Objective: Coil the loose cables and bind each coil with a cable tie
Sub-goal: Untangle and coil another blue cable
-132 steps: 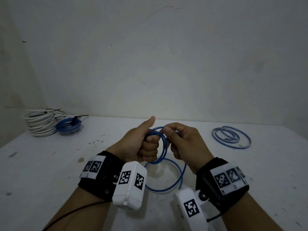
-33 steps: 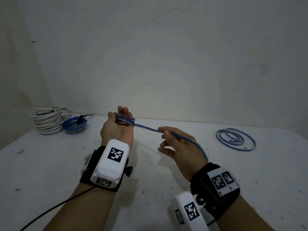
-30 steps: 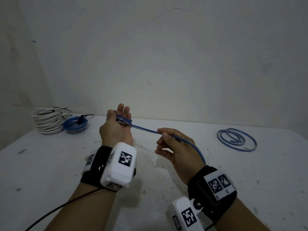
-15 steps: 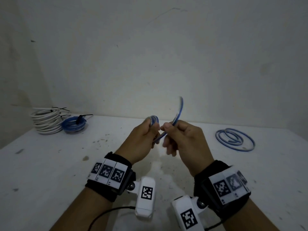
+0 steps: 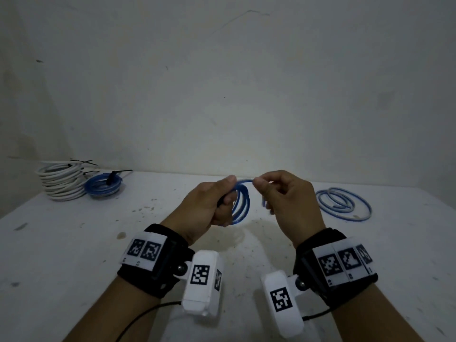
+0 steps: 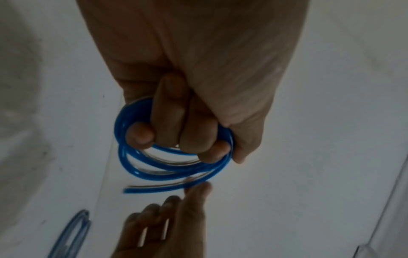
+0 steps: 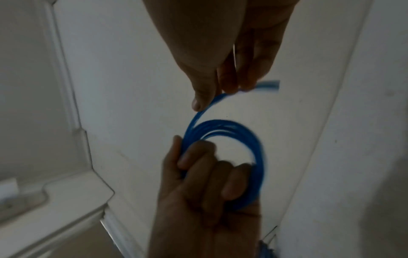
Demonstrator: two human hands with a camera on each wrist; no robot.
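A thin blue cable [image 5: 240,204] is wound into a small coil held above the white table [image 5: 74,243]. My left hand [image 5: 212,203] grips the coil [image 6: 172,167], fingers curled through its loops and thumb on top. My right hand [image 5: 278,193] pinches the cable's free end [image 7: 212,103] between thumb and forefinger, just right of the coil. A short tail [image 7: 268,85] sticks out past the right fingers. In the right wrist view the coil [image 7: 247,139] hangs round the left fingers. No cable tie is on this coil.
At the far left stand a stack of white cable coils [image 5: 61,181] and a blue coil [image 5: 103,186], each with a black tie. A loose blue cable [image 5: 343,204] lies in loops at the right. A wall rises behind the table.
The cable went from a strand stretched between the hands to several small loops in the left hand. The left hand came back toward the middle, and only a short end is in the right hand.
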